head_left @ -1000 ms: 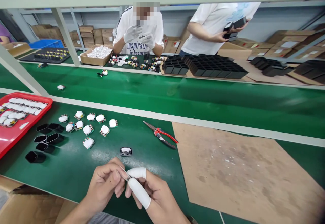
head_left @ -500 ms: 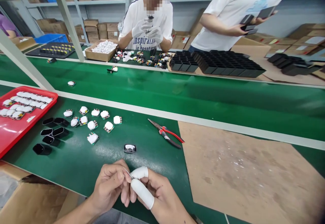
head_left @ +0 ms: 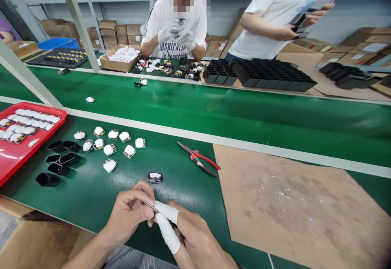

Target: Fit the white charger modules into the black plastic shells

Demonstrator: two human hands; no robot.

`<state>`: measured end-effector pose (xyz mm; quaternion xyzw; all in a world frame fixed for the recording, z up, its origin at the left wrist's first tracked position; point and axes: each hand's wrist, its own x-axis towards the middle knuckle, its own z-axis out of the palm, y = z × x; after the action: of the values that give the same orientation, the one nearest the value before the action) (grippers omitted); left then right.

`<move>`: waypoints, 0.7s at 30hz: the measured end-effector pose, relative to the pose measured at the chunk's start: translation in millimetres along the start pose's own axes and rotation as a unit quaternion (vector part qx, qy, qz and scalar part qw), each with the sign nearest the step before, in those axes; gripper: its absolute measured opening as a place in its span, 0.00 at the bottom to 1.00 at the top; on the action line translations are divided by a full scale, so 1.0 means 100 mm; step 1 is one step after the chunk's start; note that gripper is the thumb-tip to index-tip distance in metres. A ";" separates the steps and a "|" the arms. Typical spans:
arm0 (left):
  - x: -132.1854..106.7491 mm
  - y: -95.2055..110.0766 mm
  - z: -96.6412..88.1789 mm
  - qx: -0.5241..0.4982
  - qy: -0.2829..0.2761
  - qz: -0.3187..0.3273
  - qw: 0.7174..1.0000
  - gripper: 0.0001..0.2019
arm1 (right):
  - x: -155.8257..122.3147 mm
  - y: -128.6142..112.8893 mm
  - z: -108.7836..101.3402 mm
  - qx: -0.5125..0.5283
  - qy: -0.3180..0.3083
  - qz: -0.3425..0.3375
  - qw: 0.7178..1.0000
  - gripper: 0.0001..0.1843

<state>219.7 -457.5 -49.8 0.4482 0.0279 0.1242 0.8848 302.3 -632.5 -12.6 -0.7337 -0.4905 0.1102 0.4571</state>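
A thin, dark metallic piece (head_left: 150,206) spans the gap between my hands; its exact kind is too small to make out. My left hand (head_left: 126,212) pinches one end between thumb and fingers. My right hand (head_left: 191,232), with white finger cots on thumb and index finger, grips the other end. Just beyond the fingers stands a small black case (head_left: 155,177) with white material inside it. Needle-nose pliers (head_left: 198,158) with red and black handles lie ahead to the right. Several small circuit boards topped with white (head_left: 110,165) are spread out at left of centre.
Several black empty cases (head_left: 48,179) lie beside a red tray (head_left: 61,118) of white-topped boards. Cardboard (head_left: 290,216) covers the bench on the right. A green conveyor belt (head_left: 195,106) crosses beyond, with a gloved co-worker (head_left: 179,37) and another person (head_left: 265,20) behind it.
My hands have shifted slightly left and turned, so more of the thin metallic piece shows between them. On the belt, the boards have moved a little to the right.
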 end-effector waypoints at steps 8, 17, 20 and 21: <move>0.02 -0.02 0.01 -0.031 -0.002 0.003 1.000 0.05 | 0.04 -0.02 -0.05 -0.104 0.004 -0.056 0.993 0.18; 0.03 0.14 -0.15 0.093 0.018 0.036 0.995 0.04 | -0.04 0.04 -0.07 -0.188 0.008 -0.055 0.981 0.19; 0.11 0.46 -0.31 0.285 0.056 0.117 0.950 0.07 | -0.07 0.16 -0.17 -0.226 0.000 -0.062 0.972 0.21; 0.15 0.56 -0.36 0.362 0.049 0.130 0.922 0.07 | -0.06 0.19 -0.19 -0.241 -0.002 -0.061 0.969 0.20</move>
<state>217.7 -393.9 -25.8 0.7310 0.0559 0.2417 0.6357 323.0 -650.7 -18.7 -0.7904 -0.5475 -0.0382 0.2721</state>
